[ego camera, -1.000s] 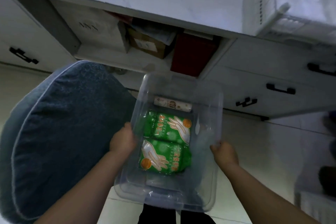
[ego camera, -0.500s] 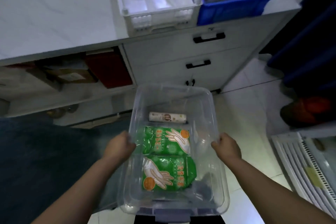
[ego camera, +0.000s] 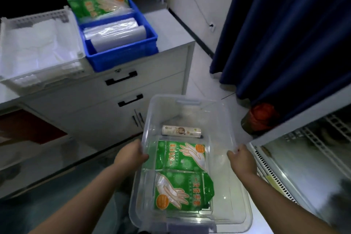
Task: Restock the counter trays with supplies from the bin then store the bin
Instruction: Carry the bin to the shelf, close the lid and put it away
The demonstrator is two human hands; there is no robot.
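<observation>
I carry a clear plastic bin (ego camera: 190, 103) in front of me, off the floor. My left hand (ego camera: 131, 155) grips its left rim and my right hand (ego camera: 242, 158) grips its right rim. Inside lie two green glove packets (ego camera: 182, 155) side by side and a small white roll (ego camera: 181, 131) at the far end. On the counter (ego camera: 167, 24) stand a white tray (ego camera: 38, 74) of white bags and a blue tray (ego camera: 121, 53) with clear bags and a green glove packet (ego camera: 96, 4) at its back.
White drawers with black handles (ego camera: 121, 78) sit under the counter, left of the bin. A dark blue curtain (ego camera: 284, 34) hangs at the right, with a red-topped can (ego camera: 260, 118) at its foot. A glass-fronted chiller (ego camera: 303, 157) is at lower right.
The view swung right and up from the open shelf under the counter to the counter trays. The bin stays in both hands and has come level with the drawers.
</observation>
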